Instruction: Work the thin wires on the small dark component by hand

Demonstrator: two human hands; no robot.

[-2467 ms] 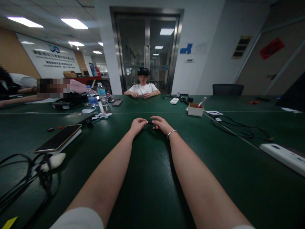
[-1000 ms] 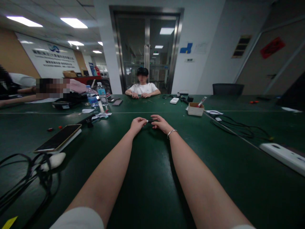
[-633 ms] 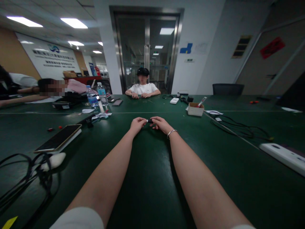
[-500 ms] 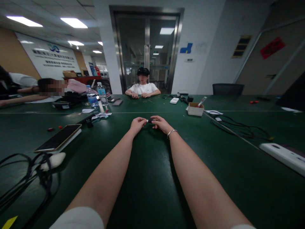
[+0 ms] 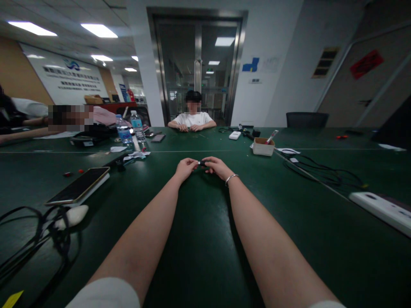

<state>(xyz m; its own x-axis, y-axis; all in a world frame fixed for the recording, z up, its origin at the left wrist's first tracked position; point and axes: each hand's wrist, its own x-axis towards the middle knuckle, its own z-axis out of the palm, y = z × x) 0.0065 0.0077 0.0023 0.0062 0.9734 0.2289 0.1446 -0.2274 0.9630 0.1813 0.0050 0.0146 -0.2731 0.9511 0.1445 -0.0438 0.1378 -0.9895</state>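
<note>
Both arms reach forward over the green table [image 5: 205, 231]. Between my fingertips is a small black object with a silver end [image 5: 201, 163], too small to name for certain. My left hand [image 5: 186, 169] is closed in a pinch at its silver left end. Thumb and fingers of my right hand [image 5: 218, 167] close on its black right end, with the lower fingers curled beneath. Fingertips cover part of the object. It is held just above the table or close to it; I cannot tell which.
Left lie a phone [image 5: 80, 185], a white mouse-shaped thing [image 5: 73, 215] and black cables [image 5: 41, 231]. Two water bottles [image 5: 137, 126] stand farther back. Right are a small box [image 5: 263, 147], cables [image 5: 321, 171] and a white power strip [image 5: 382, 209]. A person [image 5: 192, 117] sits opposite; another leans in at left.
My hands stay almost where they were, still pinching the small black object. A little more of its silver part seems to show. The person opposite has shifted slightly.
</note>
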